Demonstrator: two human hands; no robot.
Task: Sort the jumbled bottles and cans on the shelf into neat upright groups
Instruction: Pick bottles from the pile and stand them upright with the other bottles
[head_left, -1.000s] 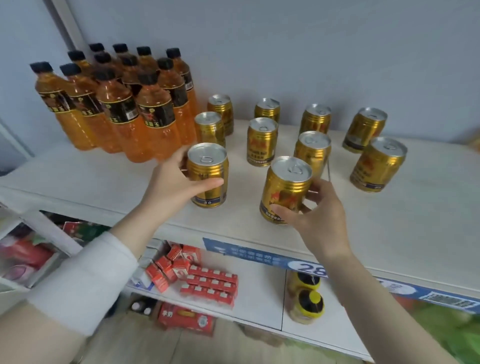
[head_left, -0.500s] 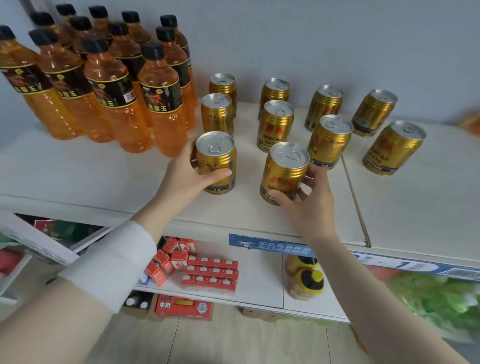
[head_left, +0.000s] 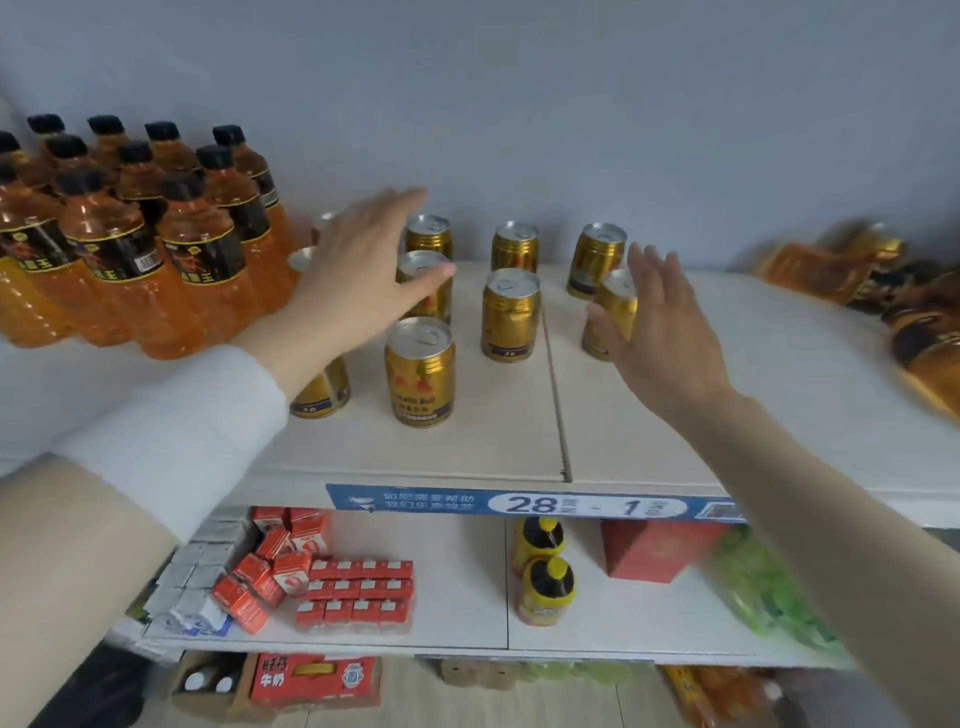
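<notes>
The shelf (head_left: 727, 395) carried orange bottles (head_left: 130, 244) grouped upright at left, with gold cans (head_left: 511, 314) upright in rows beside them. A blurred heap (head_left: 883, 301) at far right appeared unsorted. The left hand (head_left: 358, 270) and right hand (head_left: 660, 332) had released the two front cans gripped a second earlier. Fingers were straight, holding nothing.

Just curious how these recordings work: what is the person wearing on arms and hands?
The left hand and right hand are bare: no gloves, rings or watch visible. A white band wraps the left forearm behind the wrist. The right arm has no sleeve.
</notes>
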